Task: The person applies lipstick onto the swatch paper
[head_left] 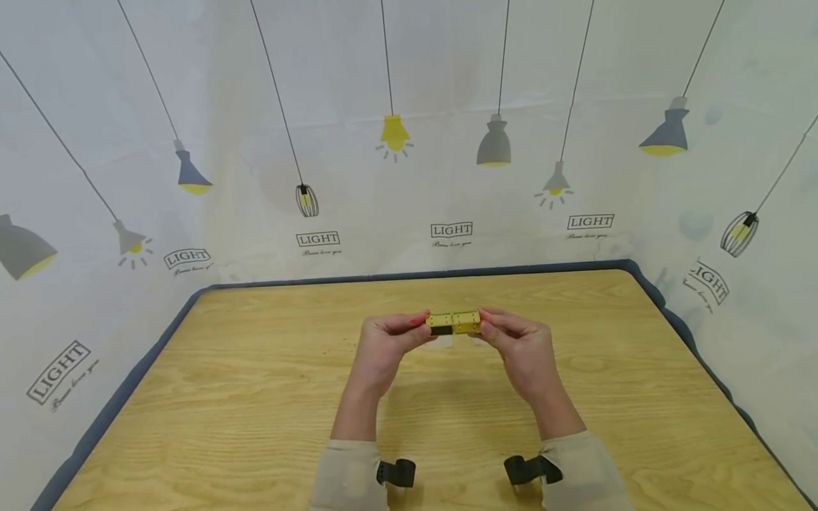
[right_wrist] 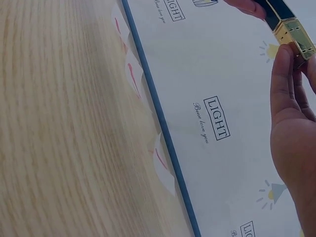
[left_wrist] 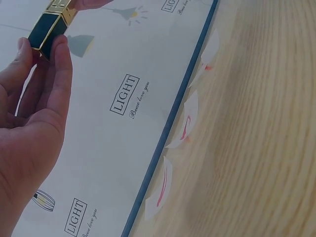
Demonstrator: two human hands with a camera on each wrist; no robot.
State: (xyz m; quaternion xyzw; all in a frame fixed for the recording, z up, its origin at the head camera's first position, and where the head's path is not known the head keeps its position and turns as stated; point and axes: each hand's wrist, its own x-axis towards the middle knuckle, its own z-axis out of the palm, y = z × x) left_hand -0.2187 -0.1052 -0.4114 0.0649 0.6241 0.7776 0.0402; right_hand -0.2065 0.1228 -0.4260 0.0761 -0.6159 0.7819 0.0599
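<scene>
A gold lipstick with dark glossy panels is held level above the table, between both hands. My left hand pinches its left end with thumb and fingers; in the left wrist view the dark part of the lipstick lies in that grip. A red patch shows at the left fingertips. The other end, a gold section with small dots, is pinched by my right hand. Fingers cover both ends of the lipstick.
White paper pieces with red strokes, such as one piece and another, lie on the wooden table. A dark blue edge borders the table, and a white lamp-patterned sheet rises behind it.
</scene>
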